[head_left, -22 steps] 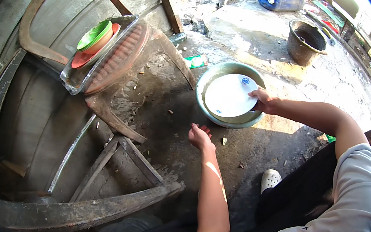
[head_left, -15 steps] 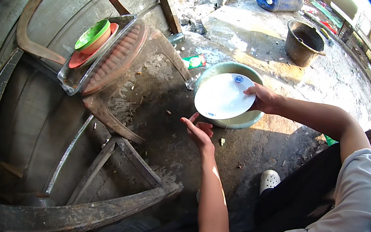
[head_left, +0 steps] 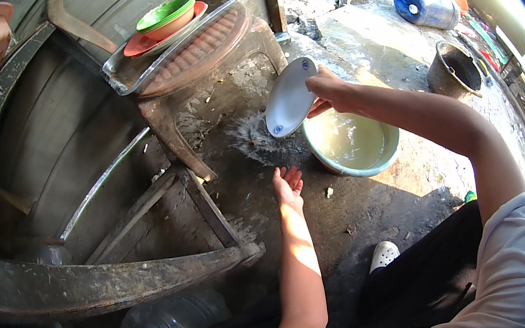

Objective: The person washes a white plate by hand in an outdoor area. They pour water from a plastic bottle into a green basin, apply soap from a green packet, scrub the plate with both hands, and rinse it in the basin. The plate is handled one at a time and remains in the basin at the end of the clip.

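My right hand (head_left: 328,92) grips a white plate (head_left: 290,101) by its edge. The plate has small blue emblems near its rim and is tilted steeply, its low end toward the left. Below and left of it, water (head_left: 260,138) splashes across the dark floor. Just right of the plate stands a pale green basin (head_left: 365,171) holding cloudy water, partly under my right hand and forearm. My left hand (head_left: 289,186) is empty, palm up with fingers apart, below the plate and left of the basin.
At upper left, a worn plastic chair (head_left: 211,70) bears a metal tray (head_left: 121,83) with green and orange bowls (head_left: 167,16). A dark wooden frame (head_left: 111,285) lies at left, with a large clear bottle (head_left: 171,327) below. Rightward are a dirty bucket (head_left: 443,76) and blue drum (head_left: 425,4).
My right hand has lifted the plate from over the basin and tipped it leftward; water now splashes on the floor. My left hand has drawn back and turned palm up. The view has shifted.
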Demonstrator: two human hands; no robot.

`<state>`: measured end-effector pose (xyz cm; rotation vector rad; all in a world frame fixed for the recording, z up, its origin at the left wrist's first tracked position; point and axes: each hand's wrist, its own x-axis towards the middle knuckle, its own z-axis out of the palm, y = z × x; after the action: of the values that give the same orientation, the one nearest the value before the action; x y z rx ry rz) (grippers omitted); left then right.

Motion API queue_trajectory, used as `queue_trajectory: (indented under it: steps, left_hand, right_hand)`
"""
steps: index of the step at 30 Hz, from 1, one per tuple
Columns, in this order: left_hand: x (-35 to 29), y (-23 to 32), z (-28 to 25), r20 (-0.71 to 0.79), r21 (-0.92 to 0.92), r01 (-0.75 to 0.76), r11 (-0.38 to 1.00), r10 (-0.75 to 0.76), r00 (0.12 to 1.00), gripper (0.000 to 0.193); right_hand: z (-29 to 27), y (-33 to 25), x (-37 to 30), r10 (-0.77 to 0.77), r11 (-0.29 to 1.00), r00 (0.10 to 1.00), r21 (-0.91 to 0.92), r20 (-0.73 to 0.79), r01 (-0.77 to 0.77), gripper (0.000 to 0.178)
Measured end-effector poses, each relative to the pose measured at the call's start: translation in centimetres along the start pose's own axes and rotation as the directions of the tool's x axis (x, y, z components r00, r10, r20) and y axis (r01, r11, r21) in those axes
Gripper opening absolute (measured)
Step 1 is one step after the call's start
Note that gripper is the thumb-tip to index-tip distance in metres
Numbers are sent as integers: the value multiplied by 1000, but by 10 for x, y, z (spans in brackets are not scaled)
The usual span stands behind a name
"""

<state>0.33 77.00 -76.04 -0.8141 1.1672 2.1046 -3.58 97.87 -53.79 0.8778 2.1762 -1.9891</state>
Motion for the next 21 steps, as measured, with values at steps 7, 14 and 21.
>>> queue_trajectory:
  steps: [7, 14, 21]
  left_hand:
    - [15, -13, -38, 7, -77, 33, 996, -33, 999, 36]
    - [35, -28, -22, -113, 92, 4, 996, 7, 994, 21]
    - [90, 2, 5, -306, 608, -192, 770, 451, 838, 12]
  right_hand:
    - [-45, 48, -67, 11, 945, 980, 322, -201, 55, 39]
    - [-115, 98, -96, 53, 994, 981, 101, -189, -34, 59]
    - [-122, 166, -81, 173, 966, 971, 221, -164, -135, 57]
